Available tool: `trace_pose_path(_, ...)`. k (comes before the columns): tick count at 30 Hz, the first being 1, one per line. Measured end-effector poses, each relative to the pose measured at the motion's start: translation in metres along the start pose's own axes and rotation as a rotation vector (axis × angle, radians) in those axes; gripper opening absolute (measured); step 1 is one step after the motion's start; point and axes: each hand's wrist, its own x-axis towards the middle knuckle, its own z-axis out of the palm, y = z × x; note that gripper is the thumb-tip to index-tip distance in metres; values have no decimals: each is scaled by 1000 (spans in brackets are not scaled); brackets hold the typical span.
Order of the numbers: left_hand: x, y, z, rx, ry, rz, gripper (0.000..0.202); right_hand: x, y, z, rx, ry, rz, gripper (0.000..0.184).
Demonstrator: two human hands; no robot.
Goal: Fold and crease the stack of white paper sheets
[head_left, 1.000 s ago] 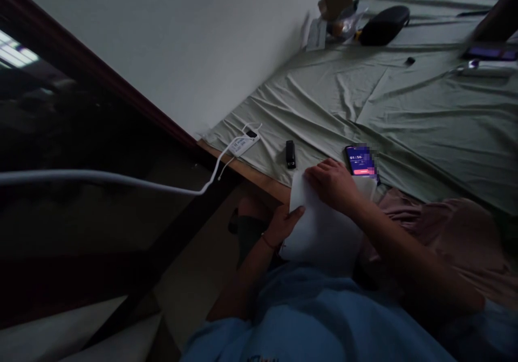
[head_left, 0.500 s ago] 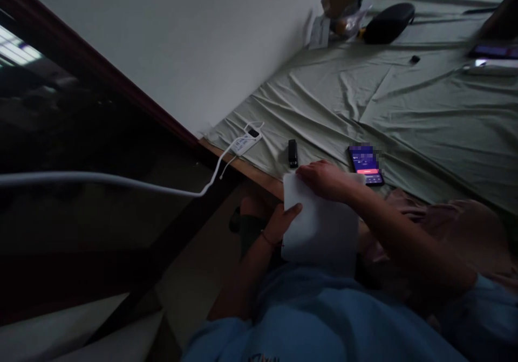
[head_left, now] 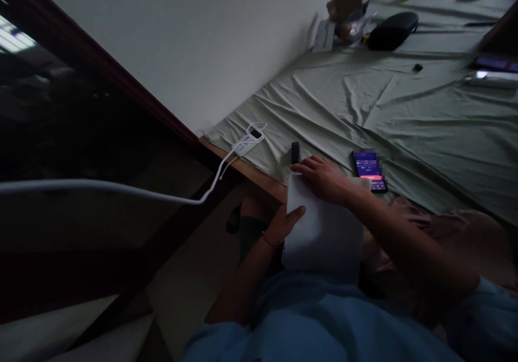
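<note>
White paper (head_left: 324, 232), one sheet or a thin stack, lies tilted across my lap and against the table edge. My left hand (head_left: 284, 224) grips its left side, thumb on top and fingers hidden beneath. At the top left corner, my right hand (head_left: 324, 178) is closed on the upper edge, its fingers bent over it. Just beyond those fingertips lies a small black stapler-like object (head_left: 295, 151), partly covered by the hand. A phone (head_left: 369, 170) with a lit screen rests right of my right hand.
A white power strip (head_left: 249, 142) with a cable (head_left: 162, 192) sits at the table's left corner by the wall. Pinkish cloth (head_left: 457, 238) lies at the right. Farther back are a black case (head_left: 392, 30) and a cardboard box (head_left: 345, 0) on green cloth (head_left: 324, 97).
My right hand has shifted slightly over the paper's upper edge, now hiding the lower end of the black object. The whole view has tilted a little; the left hand keeps its hold.
</note>
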Motion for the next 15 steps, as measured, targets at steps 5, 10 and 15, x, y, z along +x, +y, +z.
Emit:
trace_pose_path(5, 2, 1, -1, -71, 13, -5, 60, -5, -8, 10, -123, 151, 14, 26)
trace_pose_path(10, 1, -5, -3, -96, 14, 2, 58, -5, -10, 17, -99, 183, 85, 25)
trace_pose_path(15, 1, -7, -8, -35, -3, -7, 56, -1, -12, 14, 26, 204, 162, 22)
